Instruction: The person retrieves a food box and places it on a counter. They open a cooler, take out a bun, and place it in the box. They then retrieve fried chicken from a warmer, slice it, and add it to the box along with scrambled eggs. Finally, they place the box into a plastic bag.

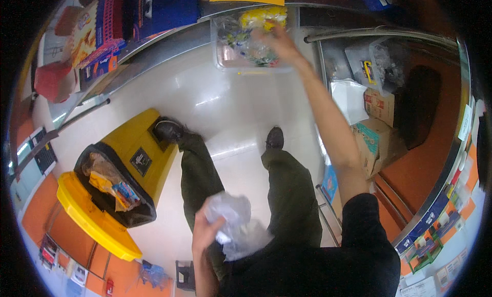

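Note:
My left hand (206, 228) is closed round a crumpled clear plastic bag (237, 222), held in front of my body above my lap. My right arm stretches far forward to a clear plastic bin (221, 62) on the floor. There my right hand (277, 40) is over the bin's contents, beside a yellow packet (264, 16) and several see-through plastic wrappers (237, 39). Motion smears the right hand's fingers, so whether they grip anything cannot be told.
On the left lies a yellow trash bin (134, 148), its yellow lid (92, 220) swung back and wrappers inside. Cardboard boxes (376, 143) and another clear bin (359, 61) stand on a shelf at the right. Shelf edges run along the far side.

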`<action>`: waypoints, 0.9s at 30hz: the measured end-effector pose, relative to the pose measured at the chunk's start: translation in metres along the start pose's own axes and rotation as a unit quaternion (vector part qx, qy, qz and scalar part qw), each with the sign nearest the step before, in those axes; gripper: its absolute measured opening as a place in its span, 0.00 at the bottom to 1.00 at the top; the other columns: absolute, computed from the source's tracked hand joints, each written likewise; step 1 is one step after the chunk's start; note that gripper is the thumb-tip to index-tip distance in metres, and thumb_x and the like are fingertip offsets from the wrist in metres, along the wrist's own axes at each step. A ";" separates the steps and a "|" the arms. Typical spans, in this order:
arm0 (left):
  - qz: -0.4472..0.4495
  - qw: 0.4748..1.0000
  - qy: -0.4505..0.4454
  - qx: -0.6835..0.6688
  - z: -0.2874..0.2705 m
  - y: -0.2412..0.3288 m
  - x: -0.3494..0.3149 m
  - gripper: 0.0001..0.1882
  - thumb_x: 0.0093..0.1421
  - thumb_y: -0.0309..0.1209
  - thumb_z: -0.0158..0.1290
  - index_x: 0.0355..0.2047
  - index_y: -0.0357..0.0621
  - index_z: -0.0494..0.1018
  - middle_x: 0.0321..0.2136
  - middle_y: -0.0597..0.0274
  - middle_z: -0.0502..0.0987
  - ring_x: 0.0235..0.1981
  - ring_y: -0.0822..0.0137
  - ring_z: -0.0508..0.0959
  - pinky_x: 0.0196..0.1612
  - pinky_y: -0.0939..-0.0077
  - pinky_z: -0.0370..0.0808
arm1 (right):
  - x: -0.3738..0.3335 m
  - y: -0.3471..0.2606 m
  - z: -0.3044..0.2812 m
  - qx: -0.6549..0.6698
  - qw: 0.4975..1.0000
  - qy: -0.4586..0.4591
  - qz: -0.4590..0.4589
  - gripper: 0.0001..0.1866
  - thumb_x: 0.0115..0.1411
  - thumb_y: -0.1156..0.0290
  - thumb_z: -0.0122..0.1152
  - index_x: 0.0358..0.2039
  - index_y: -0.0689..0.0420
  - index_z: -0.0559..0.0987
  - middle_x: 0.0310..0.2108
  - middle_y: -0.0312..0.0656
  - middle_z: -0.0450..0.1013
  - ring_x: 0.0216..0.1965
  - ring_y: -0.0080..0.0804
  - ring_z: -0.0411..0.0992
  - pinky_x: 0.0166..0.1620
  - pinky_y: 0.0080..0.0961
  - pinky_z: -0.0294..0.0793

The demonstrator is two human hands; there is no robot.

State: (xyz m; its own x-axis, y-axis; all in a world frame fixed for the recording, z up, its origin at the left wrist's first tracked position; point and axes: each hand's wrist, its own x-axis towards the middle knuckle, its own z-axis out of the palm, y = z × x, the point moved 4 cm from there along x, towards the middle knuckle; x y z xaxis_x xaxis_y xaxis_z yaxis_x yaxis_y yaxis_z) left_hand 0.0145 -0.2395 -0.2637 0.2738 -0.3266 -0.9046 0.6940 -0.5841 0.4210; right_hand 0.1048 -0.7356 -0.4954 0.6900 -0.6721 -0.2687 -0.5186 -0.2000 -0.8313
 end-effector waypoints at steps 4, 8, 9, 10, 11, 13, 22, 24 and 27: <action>0.023 0.990 0.045 -0.133 0.015 -0.005 0.079 0.17 0.62 0.23 0.57 0.51 0.35 0.79 0.44 0.62 0.83 0.46 0.68 0.81 0.53 0.71 0.76 | -0.025 -0.001 0.059 -0.209 0.971 0.008 -0.115 0.18 0.63 0.65 0.68 0.53 0.54 0.83 0.68 0.53 0.67 0.66 0.56 0.68 0.67 0.41 0.68; -0.004 0.987 0.063 -0.148 0.018 -0.025 0.075 0.22 0.64 0.25 0.57 0.59 0.36 0.73 0.52 0.57 0.81 0.52 0.63 0.80 0.58 0.66 0.76 | -0.058 0.000 0.049 -0.006 0.997 0.056 -0.059 0.14 0.60 0.75 0.65 0.47 0.58 0.84 0.59 0.49 0.77 0.63 0.54 0.73 0.64 0.37 0.71; 0.002 0.983 0.050 -0.175 0.020 -0.026 0.073 0.24 0.65 0.26 0.56 0.61 0.36 0.71 0.55 0.56 0.79 0.55 0.62 0.79 0.59 0.64 0.76 | -0.080 -0.005 0.039 0.005 0.992 0.098 -0.078 0.12 0.60 0.77 0.62 0.45 0.59 0.83 0.55 0.48 0.79 0.60 0.52 0.75 0.62 0.37 0.73; -0.030 0.979 0.058 -0.194 0.021 -0.029 0.071 0.25 0.66 0.27 0.56 0.63 0.37 0.69 0.57 0.55 0.78 0.57 0.60 0.79 0.61 0.62 0.76 | -0.109 -0.014 0.030 0.017 0.982 0.135 -0.132 0.10 0.61 0.79 0.60 0.43 0.60 0.83 0.51 0.47 0.81 0.57 0.50 0.77 0.60 0.38 0.75; 0.009 0.954 -0.008 -0.300 0.027 -0.024 0.075 0.26 0.67 0.29 0.54 0.65 0.38 0.67 0.59 0.54 0.76 0.59 0.58 0.78 0.62 0.60 0.75 | -0.133 -0.019 0.018 -0.010 0.981 0.141 -0.133 0.09 0.60 0.81 0.60 0.42 0.61 0.82 0.49 0.47 0.81 0.55 0.50 0.78 0.60 0.38 0.75; 0.009 0.873 -0.084 -0.481 0.035 -0.013 0.091 0.29 0.69 0.33 0.51 0.68 0.40 0.63 0.64 0.53 0.72 0.63 0.55 0.75 0.64 0.56 0.75 | -0.179 -0.033 0.010 0.031 0.992 0.104 -0.069 0.09 0.58 0.84 0.59 0.39 0.61 0.81 0.47 0.46 0.80 0.54 0.48 0.78 0.60 0.40 0.75; -0.026 0.932 0.046 -0.359 0.012 -0.043 0.184 0.28 0.69 0.34 0.49 0.67 0.42 0.64 0.61 0.55 0.74 0.60 0.53 0.76 0.62 0.53 0.76 | -0.251 -0.059 0.038 0.038 0.913 -0.401 -0.064 0.19 0.59 0.70 0.67 0.52 0.57 0.81 0.54 0.49 0.78 0.62 0.43 0.70 0.71 0.41 0.55; 0.018 0.945 0.102 -0.311 -0.022 -0.064 0.175 0.27 0.67 0.30 0.52 0.66 0.39 0.64 0.58 0.54 0.75 0.57 0.54 0.77 0.61 0.55 0.76 | -0.188 -0.027 0.017 0.130 0.963 -0.196 -0.134 0.16 0.63 0.73 0.60 0.52 0.57 0.83 0.52 0.46 0.81 0.55 0.41 0.76 0.62 0.39 0.71; 0.064 0.947 0.267 -0.169 -0.122 -0.080 0.099 0.23 0.69 0.30 0.51 0.62 0.38 0.67 0.52 0.58 0.75 0.52 0.62 0.77 0.57 0.62 0.75 | -0.073 0.036 0.018 -0.114 0.982 -0.144 -0.038 0.16 0.68 0.66 0.54 0.49 0.59 0.85 0.48 0.50 0.82 0.52 0.43 0.80 0.57 0.37 0.76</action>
State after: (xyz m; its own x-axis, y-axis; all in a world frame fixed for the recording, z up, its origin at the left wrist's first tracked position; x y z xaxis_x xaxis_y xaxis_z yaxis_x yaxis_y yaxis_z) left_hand 0.0667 -0.1345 -0.3948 0.6043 0.0959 -0.7910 0.7815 -0.2648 0.5649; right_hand 0.0454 -0.6809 -0.5145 0.8285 -0.4258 -0.3637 -0.5366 -0.4179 -0.7331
